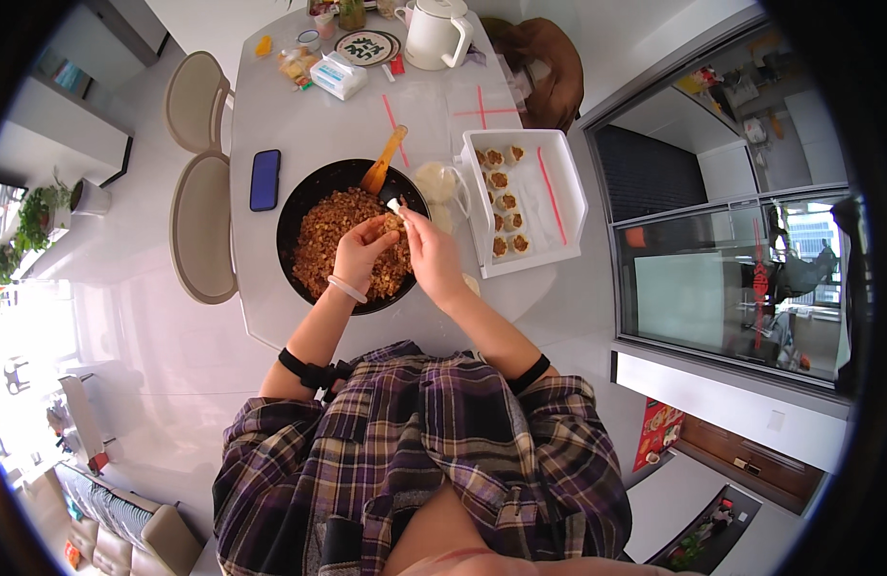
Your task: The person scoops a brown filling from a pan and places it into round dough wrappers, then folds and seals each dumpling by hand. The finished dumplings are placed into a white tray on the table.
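Above a black pan (286, 252) of brown filling (328, 234), my left hand (362, 252) and my right hand (430, 258) meet around a small filled dumpling (394, 225). My left fingers hold its body. A small white utensil (393, 204), its kind unclear, shows at my right fingertips. The orange wooden spatula (385, 162) leans on the pan's far rim. To the right of the pan lie round pale wrappers (437, 181) in clear plastic, partly behind my right hand. Farther right, a white tray (575, 209) holds rows of open-topped dumplings (507, 201).
A phone (264, 180) lies left of the pan. Towards the table's far end are a tissue pack (339, 75), a white electric kettle (437, 36), a round patterned mat (364, 49) and bagged food (297, 66). Two chairs (202, 227) line the left side.
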Tool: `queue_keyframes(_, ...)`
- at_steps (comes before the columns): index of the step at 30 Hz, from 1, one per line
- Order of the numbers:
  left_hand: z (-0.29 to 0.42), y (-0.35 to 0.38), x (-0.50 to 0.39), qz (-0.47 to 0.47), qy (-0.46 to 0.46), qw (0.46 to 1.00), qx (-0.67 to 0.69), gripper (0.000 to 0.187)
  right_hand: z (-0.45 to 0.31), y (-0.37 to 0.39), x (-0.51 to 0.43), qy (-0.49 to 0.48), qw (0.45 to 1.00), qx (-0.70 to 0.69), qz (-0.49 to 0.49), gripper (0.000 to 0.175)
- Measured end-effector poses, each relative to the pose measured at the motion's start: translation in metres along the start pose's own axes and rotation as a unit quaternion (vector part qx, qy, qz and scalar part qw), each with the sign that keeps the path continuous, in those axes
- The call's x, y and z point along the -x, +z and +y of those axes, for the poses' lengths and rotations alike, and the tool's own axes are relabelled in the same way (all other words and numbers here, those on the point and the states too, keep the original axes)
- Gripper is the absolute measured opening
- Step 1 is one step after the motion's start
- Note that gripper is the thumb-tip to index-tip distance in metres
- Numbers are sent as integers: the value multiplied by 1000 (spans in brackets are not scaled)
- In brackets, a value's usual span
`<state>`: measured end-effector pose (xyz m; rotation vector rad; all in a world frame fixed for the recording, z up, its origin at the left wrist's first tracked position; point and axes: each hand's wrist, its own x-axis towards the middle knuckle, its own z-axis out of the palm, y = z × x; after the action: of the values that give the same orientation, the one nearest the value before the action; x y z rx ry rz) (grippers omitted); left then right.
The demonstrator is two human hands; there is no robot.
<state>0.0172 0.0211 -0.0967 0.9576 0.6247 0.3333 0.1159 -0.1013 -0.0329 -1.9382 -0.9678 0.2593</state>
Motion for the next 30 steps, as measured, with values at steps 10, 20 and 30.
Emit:
queue_keyframes(10, 11, -15, 7, -136, 7, 973, 184, 40, -41, -16, 15, -143, 989, 17, 45, 44)
queue_keyframes(20, 37, -14, 10, -153, 23, 988, -26, 40, 1, -47, -15, 74, 966, -8, -246, 42)
queue_keyframes(30, 69, 16, 26, -181, 252, 829, -465, 43, 17, -11, 6, 172, 955, -122, -209, 47)
